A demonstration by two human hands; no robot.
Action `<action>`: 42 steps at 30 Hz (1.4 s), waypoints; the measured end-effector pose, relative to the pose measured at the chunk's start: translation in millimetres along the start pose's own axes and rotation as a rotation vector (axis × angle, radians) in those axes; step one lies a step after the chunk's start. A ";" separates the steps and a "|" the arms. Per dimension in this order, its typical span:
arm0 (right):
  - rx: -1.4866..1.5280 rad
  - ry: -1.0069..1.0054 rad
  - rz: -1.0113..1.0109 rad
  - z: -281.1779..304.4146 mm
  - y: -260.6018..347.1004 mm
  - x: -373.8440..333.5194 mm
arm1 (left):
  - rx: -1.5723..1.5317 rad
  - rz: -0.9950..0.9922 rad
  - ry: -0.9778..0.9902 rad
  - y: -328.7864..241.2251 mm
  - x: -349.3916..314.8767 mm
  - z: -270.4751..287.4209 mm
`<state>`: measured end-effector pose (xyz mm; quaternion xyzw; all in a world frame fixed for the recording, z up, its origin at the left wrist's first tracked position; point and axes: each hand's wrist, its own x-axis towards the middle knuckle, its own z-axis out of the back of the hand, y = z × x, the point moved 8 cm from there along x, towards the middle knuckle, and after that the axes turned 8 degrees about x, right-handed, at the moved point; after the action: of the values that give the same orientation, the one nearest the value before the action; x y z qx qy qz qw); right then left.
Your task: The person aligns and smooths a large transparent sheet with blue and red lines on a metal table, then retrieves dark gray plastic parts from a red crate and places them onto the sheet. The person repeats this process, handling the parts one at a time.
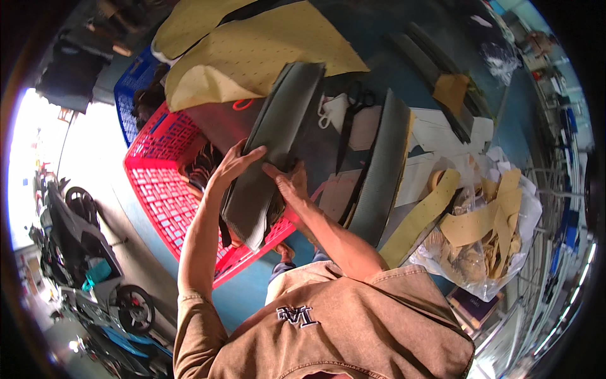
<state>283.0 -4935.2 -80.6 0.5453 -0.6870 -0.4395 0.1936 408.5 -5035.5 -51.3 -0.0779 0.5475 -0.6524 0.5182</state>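
Note:
Both hands grip a long stack of dark grey sheet material (278,120) that bends lengthwise and slants across the table edge. My left hand (235,163) closes on its left edge, thumb on top. On the other side, my right hand (291,181) lays its thumb on the stack while its fingers curl partly out of sight at the right edge. Below the hands, the near end of the stack hangs over a red plastic basket (161,196). To the right lies a second curved grey stack (382,170). Between the two stacks are large black scissors (349,123).
Yellowish dotted sheets (252,50) cover the far left of the table (372,38). An orange-red handle loop (242,105) shows beneath them. At right are white paper pieces (429,164), a plastic bag of tan scraps (486,234) and more dark strips (442,76). A blue basket (129,95) adjoins the red one.

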 end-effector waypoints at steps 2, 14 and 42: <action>-0.161 -0.230 -0.149 16.5 -19.8 9.8 | -0.144 0.032 0.030 -9.2 -0.9 -4.3; -0.205 -0.311 -0.370 49.7 27.1 -17.8 | -0.321 0.101 0.086 -35.7 -16.6 -60.2; -0.891 -0.216 0.109 63.1 121.9 -220.5 | -0.235 0.043 0.009 17.7 -112.7 -99.8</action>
<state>238.2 -4705.3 31.8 0.3230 -0.4753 -0.7354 0.3591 403.0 -4884.0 -51.6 -0.1233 0.6241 -0.5729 0.5168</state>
